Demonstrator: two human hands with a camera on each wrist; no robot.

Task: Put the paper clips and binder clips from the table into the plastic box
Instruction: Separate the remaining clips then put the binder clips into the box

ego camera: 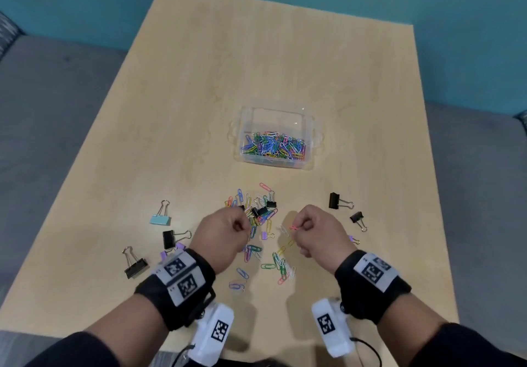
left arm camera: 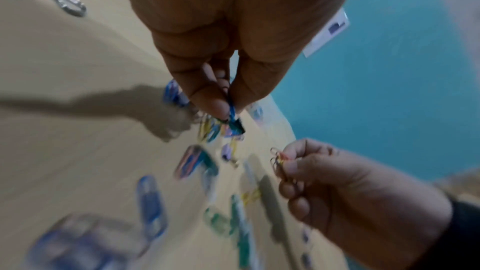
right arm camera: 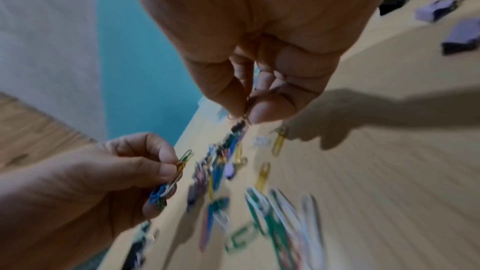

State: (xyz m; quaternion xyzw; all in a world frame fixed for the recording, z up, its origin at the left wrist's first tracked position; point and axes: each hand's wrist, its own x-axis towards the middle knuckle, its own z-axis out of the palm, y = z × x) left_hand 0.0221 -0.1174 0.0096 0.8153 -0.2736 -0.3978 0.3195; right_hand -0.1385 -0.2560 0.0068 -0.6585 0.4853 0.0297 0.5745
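Both hands hover just above the table with fingers curled tight: the left hand (ego camera: 225, 231) pinches a small bunch of paper clips (right arm camera: 168, 184) between thumb and fingertips, and the right hand (ego camera: 316, 231) pinches a few clips (left arm camera: 279, 158), a red one uppermost. More loose paper clips (ego camera: 256, 224) and scattered binder clips (ego camera: 339, 201) lie around and beneath them on the light wooden table (ego camera: 256, 67). Beyond stands the clear plastic box (ego camera: 275, 115), holding a heap of coloured paper clips (ego camera: 273, 148), with grey floor and a teal wall behind.

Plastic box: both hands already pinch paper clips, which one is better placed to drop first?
Probably the right hand. It pinches paper clips and sits almost straight below the plastic box, across bare table. The left hand also pinches a bunch of clips but sits further left, behind the loose pile.
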